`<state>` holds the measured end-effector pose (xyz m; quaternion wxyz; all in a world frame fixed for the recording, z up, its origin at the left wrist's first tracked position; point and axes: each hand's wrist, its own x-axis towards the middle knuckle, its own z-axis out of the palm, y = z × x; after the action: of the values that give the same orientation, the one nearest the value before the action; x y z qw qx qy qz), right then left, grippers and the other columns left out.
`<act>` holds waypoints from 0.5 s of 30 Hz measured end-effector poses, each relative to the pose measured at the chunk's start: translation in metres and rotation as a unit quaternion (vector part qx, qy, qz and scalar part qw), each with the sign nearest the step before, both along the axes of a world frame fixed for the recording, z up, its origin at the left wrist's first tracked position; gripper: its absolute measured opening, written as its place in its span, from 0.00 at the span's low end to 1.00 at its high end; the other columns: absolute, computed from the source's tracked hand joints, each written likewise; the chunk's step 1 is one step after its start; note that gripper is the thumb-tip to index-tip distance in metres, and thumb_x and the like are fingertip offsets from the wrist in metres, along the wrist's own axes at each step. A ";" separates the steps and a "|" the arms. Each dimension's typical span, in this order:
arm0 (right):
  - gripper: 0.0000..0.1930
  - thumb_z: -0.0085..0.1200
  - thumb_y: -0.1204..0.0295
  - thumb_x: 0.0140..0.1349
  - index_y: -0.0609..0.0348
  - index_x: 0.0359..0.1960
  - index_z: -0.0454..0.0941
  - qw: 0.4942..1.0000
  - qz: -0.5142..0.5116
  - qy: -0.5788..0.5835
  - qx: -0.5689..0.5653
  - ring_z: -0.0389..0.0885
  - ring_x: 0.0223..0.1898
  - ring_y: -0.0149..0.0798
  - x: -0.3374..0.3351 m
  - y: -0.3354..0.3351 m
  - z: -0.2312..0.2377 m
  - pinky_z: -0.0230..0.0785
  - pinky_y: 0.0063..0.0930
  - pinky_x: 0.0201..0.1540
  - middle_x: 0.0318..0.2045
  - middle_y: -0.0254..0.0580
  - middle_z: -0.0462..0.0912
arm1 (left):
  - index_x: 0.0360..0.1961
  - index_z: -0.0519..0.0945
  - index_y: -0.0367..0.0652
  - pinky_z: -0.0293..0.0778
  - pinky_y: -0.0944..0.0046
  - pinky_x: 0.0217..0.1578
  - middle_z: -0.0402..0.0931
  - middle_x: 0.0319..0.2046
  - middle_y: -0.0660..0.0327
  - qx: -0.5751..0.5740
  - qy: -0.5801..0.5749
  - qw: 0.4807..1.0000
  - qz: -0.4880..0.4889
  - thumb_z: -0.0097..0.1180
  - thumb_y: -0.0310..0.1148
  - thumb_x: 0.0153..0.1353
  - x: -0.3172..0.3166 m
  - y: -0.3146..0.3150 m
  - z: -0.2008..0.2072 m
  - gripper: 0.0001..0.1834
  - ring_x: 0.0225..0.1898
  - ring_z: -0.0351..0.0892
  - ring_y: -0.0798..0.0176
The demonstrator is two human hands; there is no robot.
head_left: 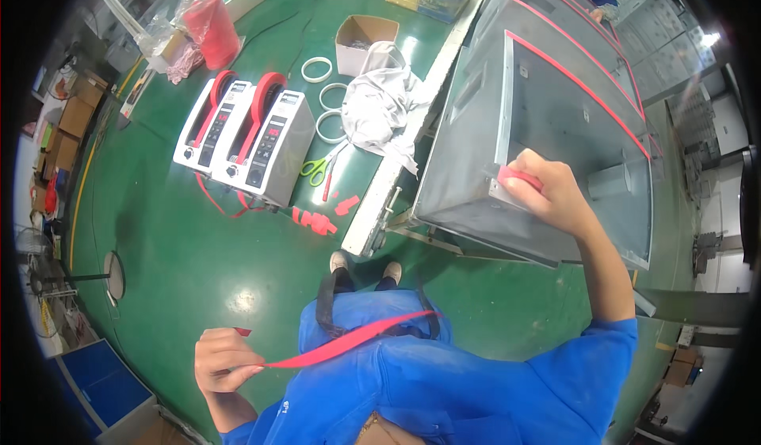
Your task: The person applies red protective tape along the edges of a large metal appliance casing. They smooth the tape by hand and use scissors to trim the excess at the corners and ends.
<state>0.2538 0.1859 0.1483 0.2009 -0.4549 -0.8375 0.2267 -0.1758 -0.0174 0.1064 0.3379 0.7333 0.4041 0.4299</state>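
My left hand (225,361) is closed on one end of a long strip of red tape (349,346), held low at the left. The strip's free end reaches across the front of my blue top. A short bit of red shows above the left fist. My right hand (552,193) is closed on another piece of red tape (519,178), at the near corner of a grey metal cabinet shell (468,171). Whether that piece sticks to the corner cannot be told. Red tape lines the shell's upper far edge.
Two white tape dispensers (273,145) with red rolls stand on the green surface to the left. Green-handled scissors (317,170), red scraps (315,221), white rings and a white cloth (379,106) lie nearby. More shells stand behind; a co-worker's hand (598,14) is at the far right.
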 end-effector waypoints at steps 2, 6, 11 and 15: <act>0.09 0.52 0.67 0.56 0.60 0.28 0.71 0.996 -0.072 -0.015 -0.043 0.70 0.20 0.40 -0.004 0.003 0.008 0.62 0.27 0.25 0.17 0.43 0.71 | 0.18 0.79 0.39 0.59 0.70 0.14 0.72 0.13 0.63 -0.002 -0.008 1.000 -0.002 0.64 0.29 0.38 0.002 0.000 -0.002 0.06 0.13 0.69 0.67; 0.10 0.53 0.64 0.54 0.57 0.27 0.72 0.996 -0.047 -0.073 -0.033 0.74 0.21 0.49 -0.010 0.008 0.022 0.64 0.34 0.24 0.17 0.46 0.75 | 0.18 0.80 0.40 0.60 0.69 0.14 0.72 0.13 0.64 0.002 0.000 1.000 -0.011 0.64 0.30 0.38 0.002 0.002 -0.002 0.07 0.13 0.69 0.67; 0.10 0.52 0.62 0.53 0.54 0.24 0.68 0.972 -0.053 -0.222 0.054 0.75 0.22 0.51 -0.020 0.022 0.034 0.65 0.40 0.24 0.16 0.44 0.74 | 0.19 0.80 0.40 0.60 0.68 0.15 0.73 0.13 0.65 -0.003 -0.002 1.000 -0.027 0.65 0.31 0.39 0.005 0.002 -0.001 0.07 0.14 0.69 0.67; 0.09 0.51 0.63 0.52 0.54 0.24 0.68 0.964 0.025 -0.255 0.070 0.74 0.21 0.51 -0.028 0.020 0.040 0.65 0.40 0.23 0.14 0.44 0.73 | 0.19 0.80 0.40 0.61 0.67 0.15 0.73 0.14 0.65 -0.011 0.006 0.999 -0.033 0.65 0.31 0.39 0.003 -0.002 -0.001 0.07 0.14 0.69 0.67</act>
<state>0.2257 0.2060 0.1879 0.0058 -0.4614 -0.8858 0.0492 -0.1728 -0.0190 0.1054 0.3575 0.7452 0.3861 0.4097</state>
